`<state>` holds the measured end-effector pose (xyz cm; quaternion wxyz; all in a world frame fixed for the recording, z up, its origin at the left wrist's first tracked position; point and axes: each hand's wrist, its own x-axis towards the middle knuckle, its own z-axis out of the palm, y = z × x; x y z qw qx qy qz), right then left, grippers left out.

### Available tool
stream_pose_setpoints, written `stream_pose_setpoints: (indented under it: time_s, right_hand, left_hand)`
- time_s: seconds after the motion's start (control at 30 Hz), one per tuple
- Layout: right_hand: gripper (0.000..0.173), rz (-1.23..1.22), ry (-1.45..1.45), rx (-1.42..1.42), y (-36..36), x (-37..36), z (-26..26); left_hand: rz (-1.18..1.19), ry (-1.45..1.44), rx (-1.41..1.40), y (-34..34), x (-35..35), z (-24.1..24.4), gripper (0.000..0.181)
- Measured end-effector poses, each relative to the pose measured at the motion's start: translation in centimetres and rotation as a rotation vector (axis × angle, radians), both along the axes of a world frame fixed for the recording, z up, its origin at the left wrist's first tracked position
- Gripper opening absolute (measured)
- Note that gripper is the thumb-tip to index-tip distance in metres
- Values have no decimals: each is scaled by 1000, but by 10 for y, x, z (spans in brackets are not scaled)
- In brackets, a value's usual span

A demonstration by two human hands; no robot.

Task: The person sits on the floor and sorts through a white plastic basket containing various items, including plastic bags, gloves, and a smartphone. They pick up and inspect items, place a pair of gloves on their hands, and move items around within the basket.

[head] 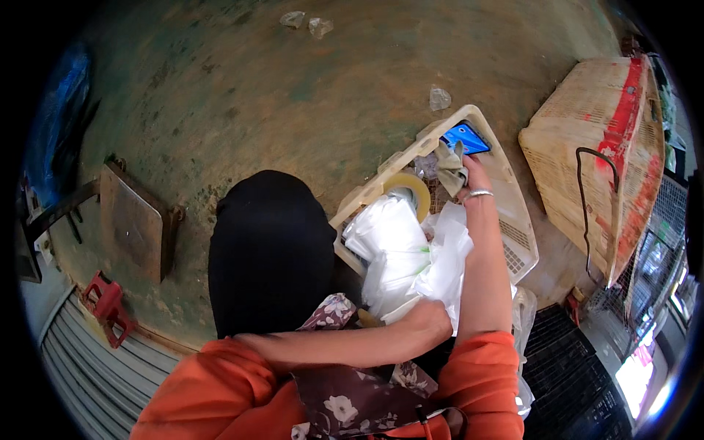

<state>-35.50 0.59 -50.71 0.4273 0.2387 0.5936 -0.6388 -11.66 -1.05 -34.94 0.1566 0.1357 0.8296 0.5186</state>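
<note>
A cream plastic crate (512, 187) stands in front of me, to the right of my black-clad knee (269, 247). My right hand (477, 175) reaches into its far end and grips a grey fabric piece, apparently a work glove (451, 165). Just beyond it, a smartphone (466, 137) with a lit blue screen lies in the crate's corner. Bundles of white plastic bags (385, 231) fill the near part, beside a roll of clear yellowish tape (421, 190). My left hand (432, 322) is bent over the near bags; its fingers are hidden from view.
A large stained crate with a red band (616, 137) and a metal hook (597, 151) stands at right. Black crates (572, 374) are at lower right. Left are a metal platform scale (135, 220) and a red plastic stool (107, 308). Plastic scraps (440, 99) lie on the floor.
</note>
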Motion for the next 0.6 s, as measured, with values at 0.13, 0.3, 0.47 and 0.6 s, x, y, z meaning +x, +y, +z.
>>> stream_pose_setpoints:
  time_s: [0.13, 0.3, 0.47, 0.6]
  right_hand:
    - [45, 192, 217, 133, 30, 11, 51]
    - [51, 212, 413, 95, 87, 24, 164]
    - [40, 344, 653, 152, 149, 53, 236]
    - [20, 462, 553, 153, 141, 89, 264]
  left_hand:
    - [165, 137, 39, 11, 9, -9, 11]
    - [134, 213, 21, 6, -18, -13, 6]
    - [-3, 79, -99, -1, -75, -25, 5]
    - [353, 282, -174, -29, -99, -28, 42]
